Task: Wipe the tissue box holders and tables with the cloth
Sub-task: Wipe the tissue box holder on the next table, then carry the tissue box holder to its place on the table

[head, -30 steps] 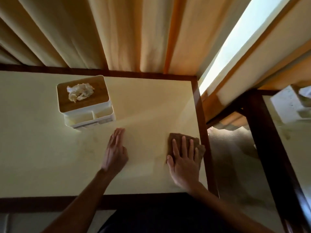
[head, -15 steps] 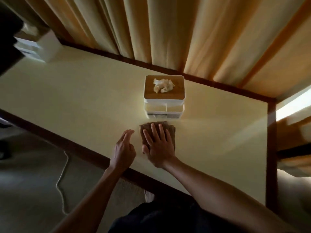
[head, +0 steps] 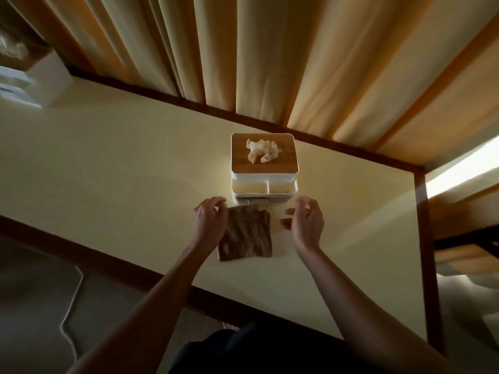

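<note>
A brown cloth (head: pixel 247 234) lies flat on the cream table (head: pixel 121 171), just in front of a white tissue box holder (head: pixel 264 168) with a wooden lid and a tissue sticking out. My left hand (head: pixel 209 221) hovers at the cloth's left edge with fingers loosely curled, holding nothing. My right hand (head: pixel 306 221) is to the right of the cloth, off it, fingers loosely curled and empty. Both hands sit close to the holder's front corners.
A second white tissue box holder (head: pixel 40 79) stands at the table's far left. Tan curtains (head: pixel 270 55) hang right behind the table. The dark wooden table edge (head: pixel 421 238) runs along the right; carpet and a cord (head: pixel 70 306) lie below on the left.
My right hand has lifted off the cloth and moved to its right. The cloth now lies uncovered on the table. Both hands have risen toward the holder with curled fingers.
</note>
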Motion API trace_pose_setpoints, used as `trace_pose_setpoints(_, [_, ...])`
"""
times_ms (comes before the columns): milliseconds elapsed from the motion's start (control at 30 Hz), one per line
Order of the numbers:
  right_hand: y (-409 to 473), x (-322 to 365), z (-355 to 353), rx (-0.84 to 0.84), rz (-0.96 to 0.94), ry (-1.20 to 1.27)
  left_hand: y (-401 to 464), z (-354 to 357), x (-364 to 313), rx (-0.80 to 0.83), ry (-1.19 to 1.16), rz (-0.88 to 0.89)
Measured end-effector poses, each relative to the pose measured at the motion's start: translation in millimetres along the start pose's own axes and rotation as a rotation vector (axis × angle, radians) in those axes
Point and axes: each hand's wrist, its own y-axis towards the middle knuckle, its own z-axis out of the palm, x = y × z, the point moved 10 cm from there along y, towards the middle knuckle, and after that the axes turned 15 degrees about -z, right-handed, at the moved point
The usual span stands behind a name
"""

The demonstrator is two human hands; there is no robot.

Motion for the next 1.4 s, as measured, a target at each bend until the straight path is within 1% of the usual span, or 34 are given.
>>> trace_pose_setpoints(67, [18.1, -3.0, 10.5, 0.118, 0.133, 0.084, 9.7, 12.9, -4.9, 0.064, 0.007, -0.073])
trace_pose_setpoints(133, [27.3, -0.9, 22.8, 0.259, 0.205, 0.076, 16.6, 23.9, -8.0, 0.120, 0.024, -0.133])
trace_pose_setpoints(200, [30.9, -0.7, 30.4, 0.327, 0.248, 0.064, 21.6, 29.1, -7.1, 0.124, 0.010, -0.202])
trace_pose_setpoints(267, [32.5, 1.0, 36.0, 0.349, 0.264, 0.100, 25.3, 30.5, -8.2, 0.107, -0.005, -0.236])
trace_pose_setpoints(433, [37.0, 3.2, 29.3, 0.333, 0.272, 0.192, 23.5, 41.8, -13.8, 0.163, -0.066, -0.262])
trace_pose_setpoints(567, [51.7, 1.7, -13.3, 0.279, 0.262, 0.212, 14.5, 78.3, -41.8, 0.264, -0.106, -0.255])
trace_pose_setpoints(867, [96.6, -38.2, -192.1, 0.110, 0.259, 0.234, -53.9, 218.3, -168.1, 0.448, -0.070, -0.056])
trace_pose_setpoints(1000, [119.5, -66.4, -247.9, 0.073, 0.283, 0.211, -81.5, 267.0, -204.0, 0.488, -0.041, -0.007])
trace_pose_setpoints(1167, [137.9, -81.1, -273.2, 0.121, 0.287, 0.209, -95.2, 294.7, -213.6, 0.487, -0.026, -0.038])
trace_pose_setpoints(1300, [145.3, -84.6, -270.2, 0.148, 0.280, 0.254, -93.3, 298.6, -208.5, 0.463, -0.019, -0.078])
trace_pose_setpoints(1400, [146.5, -87.4, -267.3, 0.130, 0.273, 0.274, -89.6, 296.5, -208.3, 0.443, -0.016, -0.087])
